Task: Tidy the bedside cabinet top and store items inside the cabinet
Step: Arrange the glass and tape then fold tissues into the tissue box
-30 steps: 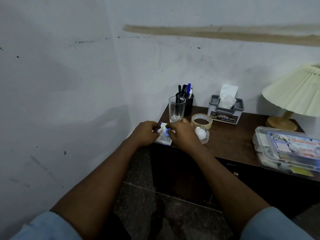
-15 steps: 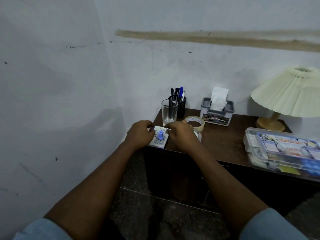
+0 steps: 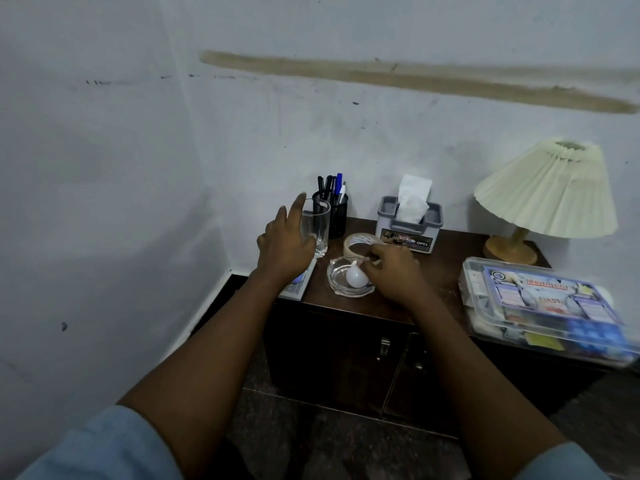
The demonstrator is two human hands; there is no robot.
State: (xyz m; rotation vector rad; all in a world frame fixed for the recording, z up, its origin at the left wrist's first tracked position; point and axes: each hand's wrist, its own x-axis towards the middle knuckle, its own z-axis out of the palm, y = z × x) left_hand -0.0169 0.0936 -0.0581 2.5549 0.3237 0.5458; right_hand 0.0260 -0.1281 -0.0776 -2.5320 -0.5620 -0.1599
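Left hand (image 3: 284, 251) is raised, grip open, fingers spread beside the drinking glass (image 3: 316, 227); a small box (image 3: 297, 285) is partly hidden beneath it at the surface's left edge. Pen holder (image 3: 333, 212) stands behind. White bulb (image 3: 356, 277) lies in the glass ashtray (image 3: 349, 279), its base pinched by the right hand (image 3: 393, 271). Tape roll (image 3: 360, 242), tissue box (image 3: 409, 226), lamp (image 3: 543, 199), first-aid case (image 3: 547, 303) follow rightward.

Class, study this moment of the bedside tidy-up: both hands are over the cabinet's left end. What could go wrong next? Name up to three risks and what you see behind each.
1. The open left hand is right beside the tall drinking glass; a careless sweep could topple it.
2. The right hand fingers the white bulb in the glass dish; it might slip out and roll.
3. The small box overhangs the cabinet top's left edge and may fall.
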